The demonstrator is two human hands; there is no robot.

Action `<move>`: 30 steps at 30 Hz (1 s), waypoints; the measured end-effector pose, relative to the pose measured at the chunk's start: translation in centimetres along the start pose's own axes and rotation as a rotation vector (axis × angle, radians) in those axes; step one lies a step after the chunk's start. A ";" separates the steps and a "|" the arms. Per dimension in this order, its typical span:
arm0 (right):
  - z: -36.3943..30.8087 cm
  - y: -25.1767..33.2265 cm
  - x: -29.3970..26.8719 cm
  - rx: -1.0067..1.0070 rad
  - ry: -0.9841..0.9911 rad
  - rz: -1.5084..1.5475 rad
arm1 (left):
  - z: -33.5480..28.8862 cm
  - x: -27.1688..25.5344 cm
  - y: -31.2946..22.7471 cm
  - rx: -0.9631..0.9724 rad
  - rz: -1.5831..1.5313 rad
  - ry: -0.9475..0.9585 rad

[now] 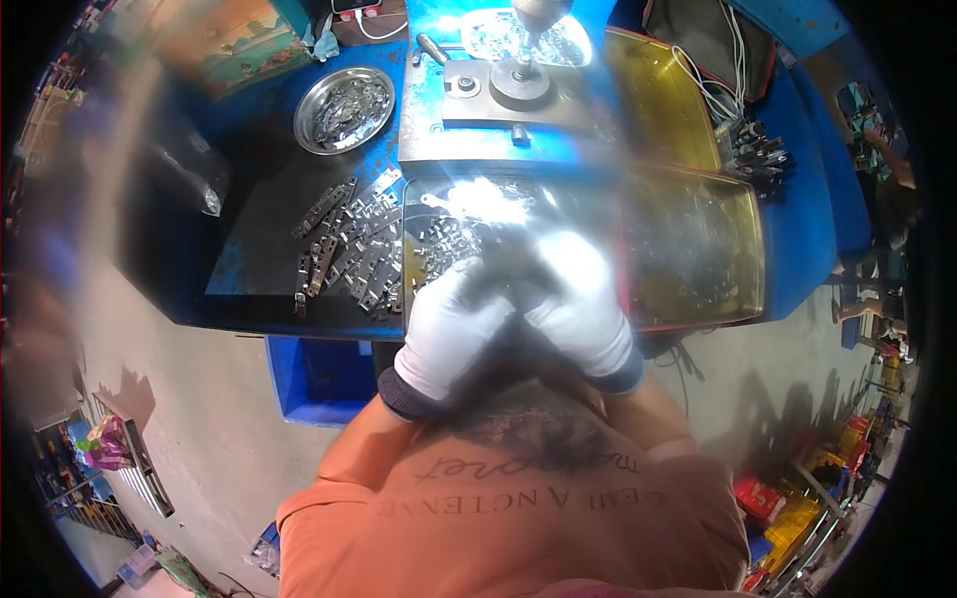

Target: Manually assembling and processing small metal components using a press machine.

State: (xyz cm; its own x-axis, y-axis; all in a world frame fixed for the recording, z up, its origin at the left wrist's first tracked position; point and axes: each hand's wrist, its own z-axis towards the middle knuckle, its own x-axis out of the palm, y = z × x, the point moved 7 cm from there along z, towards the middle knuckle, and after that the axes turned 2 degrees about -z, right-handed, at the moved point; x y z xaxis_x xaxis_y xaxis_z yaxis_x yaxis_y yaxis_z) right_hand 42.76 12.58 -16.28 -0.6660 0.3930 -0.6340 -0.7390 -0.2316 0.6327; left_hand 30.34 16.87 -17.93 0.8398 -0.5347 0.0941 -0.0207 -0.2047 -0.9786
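Both my hands wear white gloves with dark cuffs and meet at the front edge of the bench. My left hand (454, 324) is curled closed beside a pile of small metal parts (439, 244). My right hand (588, 309) is closed too, its fingers turned in toward the left one. A dark blur covers the fingertips, so whatever they hold cannot be made out. Beyond the hands stands a blue press with a steel die block (568, 105) and a round die (519, 88) under its ram (541, 12).
Flat metal strips (344, 244) lie heaped on the bench at left, below a round steel bowl (344, 110) of metal pieces. Yellow trays (743, 249) occupy the right, near black-handled tools (760, 154) and white cables. A blue bin (324, 384) sits below the bench.
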 end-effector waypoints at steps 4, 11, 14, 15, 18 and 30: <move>0.4 1.0 -0.1 -0.006 0.023 -0.041 | -0.4 -0.3 -0.8 0.064 0.045 0.004; 0.1 1.3 1.1 -0.023 0.036 -0.079 | -0.7 -0.9 0.8 -0.031 -0.009 0.011; 0.0 2.3 1.0 -0.092 0.028 -0.154 | -1.1 -1.0 0.3 -0.047 -0.074 0.018; 0.2 2.4 1.2 -0.098 0.032 -0.154 | -1.1 -1.1 0.0 -0.025 -0.086 0.008; 1.0 3.0 0.9 -0.154 0.000 -0.181 | -1.0 -1.8 0.6 -0.135 -0.312 0.023; 4.0 -1.0 3.2 -0.129 0.037 -0.379 | 0.8 -6.1 2.1 -0.115 -0.354 -0.201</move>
State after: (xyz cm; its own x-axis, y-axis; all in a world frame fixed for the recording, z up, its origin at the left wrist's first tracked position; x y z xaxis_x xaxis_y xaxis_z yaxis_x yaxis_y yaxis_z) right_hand 41.81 17.68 -17.16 -0.3455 0.4405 -0.8286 -0.9380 -0.1874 0.2915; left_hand 25.62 20.36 -20.65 0.8950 -0.2466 0.3716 0.2371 -0.4428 -0.8647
